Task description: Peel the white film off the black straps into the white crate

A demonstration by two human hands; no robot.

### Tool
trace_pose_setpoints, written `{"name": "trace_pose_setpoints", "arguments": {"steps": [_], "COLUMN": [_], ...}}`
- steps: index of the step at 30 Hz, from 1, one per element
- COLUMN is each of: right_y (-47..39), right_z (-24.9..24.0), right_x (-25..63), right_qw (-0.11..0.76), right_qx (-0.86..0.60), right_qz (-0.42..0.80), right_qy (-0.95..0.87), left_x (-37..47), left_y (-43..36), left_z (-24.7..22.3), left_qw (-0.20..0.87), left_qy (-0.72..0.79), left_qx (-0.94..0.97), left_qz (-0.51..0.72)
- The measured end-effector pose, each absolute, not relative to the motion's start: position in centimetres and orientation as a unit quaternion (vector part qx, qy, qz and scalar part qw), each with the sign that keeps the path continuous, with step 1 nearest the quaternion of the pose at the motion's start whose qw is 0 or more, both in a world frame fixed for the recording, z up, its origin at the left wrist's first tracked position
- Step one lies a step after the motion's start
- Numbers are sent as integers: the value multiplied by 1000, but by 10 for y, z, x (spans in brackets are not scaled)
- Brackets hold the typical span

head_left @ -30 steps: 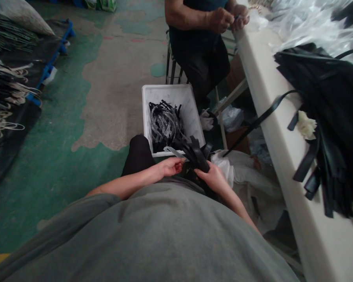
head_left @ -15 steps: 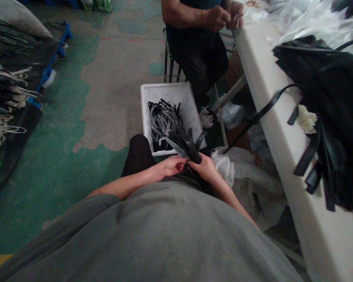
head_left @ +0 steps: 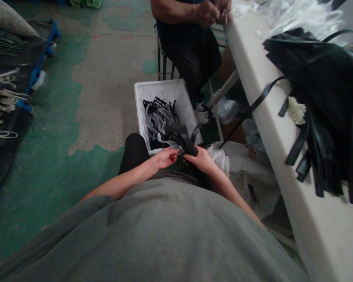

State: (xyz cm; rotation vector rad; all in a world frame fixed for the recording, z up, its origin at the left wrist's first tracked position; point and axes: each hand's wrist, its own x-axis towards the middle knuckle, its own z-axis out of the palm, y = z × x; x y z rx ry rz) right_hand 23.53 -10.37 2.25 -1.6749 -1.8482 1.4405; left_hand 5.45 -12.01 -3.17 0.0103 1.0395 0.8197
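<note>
The left hand (head_left: pixel 166 158) pinches a pale strip (head_left: pixel 168 142); next to it, over the near edge of a white bin (head_left: pixel 176 88), slants a bundle of black straps (head_left: pixel 181 135), its lower end gripped in the right hand (head_left: pixel 204 159); farther right is a table (head_left: pixel 250 58)

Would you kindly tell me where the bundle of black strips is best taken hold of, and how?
Probably at its near end, clasped as one and approached from the right, as the right hand does: there the black strips lie gathered together, while their far ends splay over the white bin.
</note>
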Motion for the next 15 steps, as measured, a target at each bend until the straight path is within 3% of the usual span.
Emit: {"name": "trace_pose_setpoints", "arguments": {"steps": [5, 11, 15], "right_y": [-114, -102, -108], "right_z": [27, 12, 19], "right_x": [253, 236, 250], "right_qw": [129, 203, 184], "right_qx": [-565, -555, -541], "right_qz": [552, 590, 621], "right_qy": [-600, -550, -537], "left_x": [36, 55, 42], "left_y": [-110, -118, -113], "left_z": [-29, -23, -24], "left_qw": [763, 793, 775], "left_qy": [497, 477, 486], "left_qx": [-18, 2, -7], "left_qz": [413, 379, 403]}}
